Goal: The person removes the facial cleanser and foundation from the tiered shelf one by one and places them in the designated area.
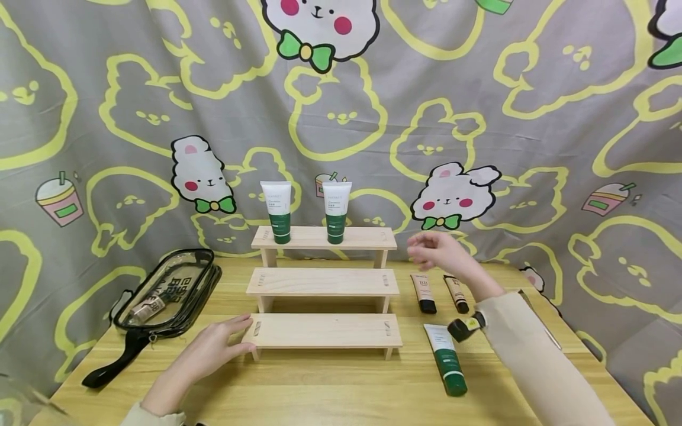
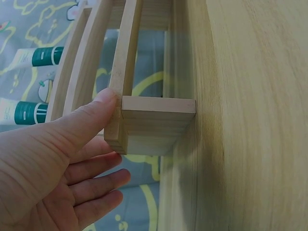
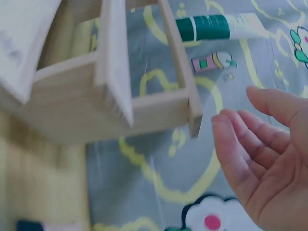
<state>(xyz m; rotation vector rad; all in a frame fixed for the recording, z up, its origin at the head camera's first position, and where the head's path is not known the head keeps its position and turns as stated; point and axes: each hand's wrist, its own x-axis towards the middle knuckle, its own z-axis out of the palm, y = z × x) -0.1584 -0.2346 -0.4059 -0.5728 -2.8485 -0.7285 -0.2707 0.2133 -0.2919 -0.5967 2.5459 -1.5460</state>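
Note:
A three-tier wooden display stand sits on the table. My left hand is at the left end of its lowest step; in the left wrist view the thumb presses the board's end, the index finger goes behind it, and the other fingers extend free. Two white-and-green squeeze tubes, a left one and a right one, stand caps down on the top step. My right hand hovers just right of that step, fingers loosely bent and holding nothing; the right wrist view shows a gap between its fingertips and the stand.
Right of the stand lie a third green-and-white tube and two small beige tubes with black caps, one nearer and one farther right. A clear black-trimmed pouch with a small bottle inside lies left. A patterned curtain hangs behind.

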